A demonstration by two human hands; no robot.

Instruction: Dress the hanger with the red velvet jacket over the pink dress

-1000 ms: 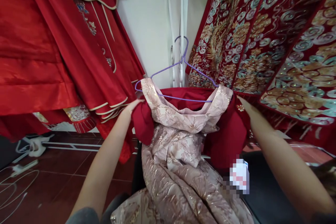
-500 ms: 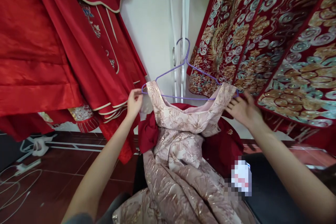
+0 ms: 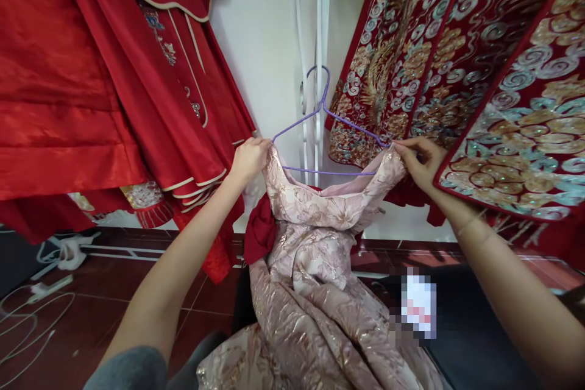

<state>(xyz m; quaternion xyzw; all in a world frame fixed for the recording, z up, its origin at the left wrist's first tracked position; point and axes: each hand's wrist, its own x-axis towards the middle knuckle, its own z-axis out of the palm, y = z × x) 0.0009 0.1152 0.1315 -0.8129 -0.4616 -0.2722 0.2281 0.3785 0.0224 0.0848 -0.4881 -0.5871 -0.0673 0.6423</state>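
A pale pink dress (image 3: 320, 207) with gold floral brocade hangs by its shoulder straps on a purple hanger (image 3: 305, 119). My left hand (image 3: 250, 160) is closed on the strap at the hanger's left end. At the opposite end, my right hand (image 3: 421, 158) pinches the other strap between thumb and fingers. Both ends of the hanger are hidden by the straps and my fingers. Dark red fabric (image 3: 259, 230) shows behind the bodice on the left. The skirt (image 3: 315, 323) spreads in folds down toward me.
Red garments (image 3: 169, 91) hang at left, and embroidered red and gold garments (image 3: 411, 73) at right. White poles (image 3: 320, 42) stand behind the hanger. A black surface (image 3: 475, 329) lies at lower right. White cables (image 3: 31, 323) trail over the dark red tiled floor (image 3: 105, 317).
Both hands have moved inward and up from the hanger's ends onto the straps, and now grip them. The dark red fabric behind the dress on the right has mostly dropped out of sight.
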